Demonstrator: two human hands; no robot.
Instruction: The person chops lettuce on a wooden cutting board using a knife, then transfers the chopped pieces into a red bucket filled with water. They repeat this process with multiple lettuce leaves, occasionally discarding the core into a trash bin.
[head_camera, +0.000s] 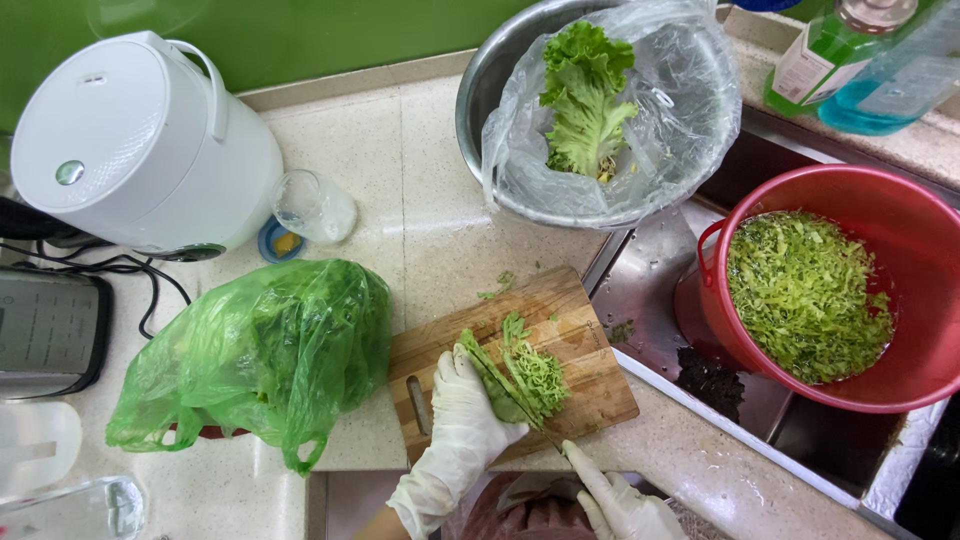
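While our gloved left hand (462, 420) presses a folded bundle of lettuce leaves (492, 380) flat against the wooden cutting board (590, 370), fingers curled down over the leaves, our gloved right hand (615, 500) is closed around the handle of a knife (540, 428) whose blade lies against the bundle's cut end. Just beside the blade sits a small heap of shredded lettuce (540, 375). We judge the leaves light, soft and springy, a little slick from moisture, so they will bruise under a hard squeeze and spread apart if held loosely; the firmer stem end under our palm seems the best place to hold, fingertips tucked back from the edge. Left of the board lies a green plastic bag (260, 355) with more greens. Beyond the board, a steel bowl (480, 90) holds a clear bag with a whole leaf, and a red bucket (900, 240) in the sink holds shredded greens in water.
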